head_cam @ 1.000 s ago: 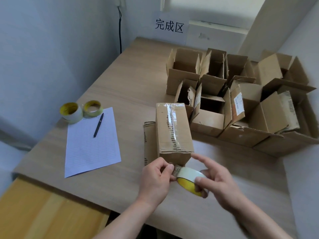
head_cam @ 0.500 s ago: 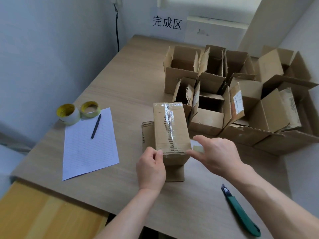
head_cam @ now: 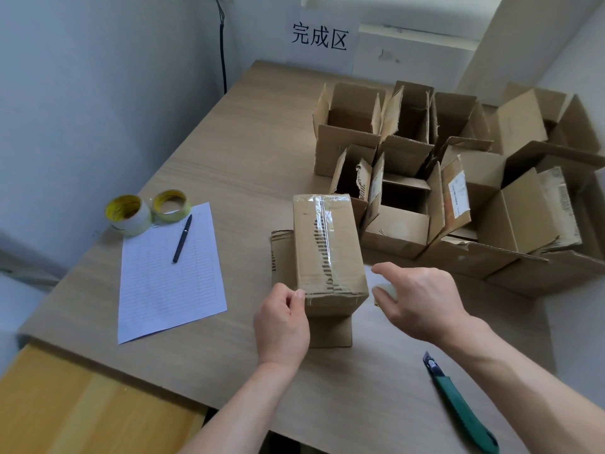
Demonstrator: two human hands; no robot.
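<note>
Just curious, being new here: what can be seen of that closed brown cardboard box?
The closed brown cardboard box lies lengthwise on a flat cardboard sheet on the wooden table. A wrinkled strip of clear tape runs along its top seam and over the near edge. The left hand grips its near left corner; the right hand hovers beside it.

Pale walls (head_cam: 82,93) surround a light wooden table (head_cam: 262,126), printed sign (head_cam: 319,37) behind.

The wooden table (head_cam: 248,152) bears a lined sheet (head_cam: 170,276), two tape rolls (head_cam: 129,214), a flat cardboard piece (head_cam: 330,332), open boxes (head_cam: 396,234) and a green knife (head_cam: 458,404).
</note>
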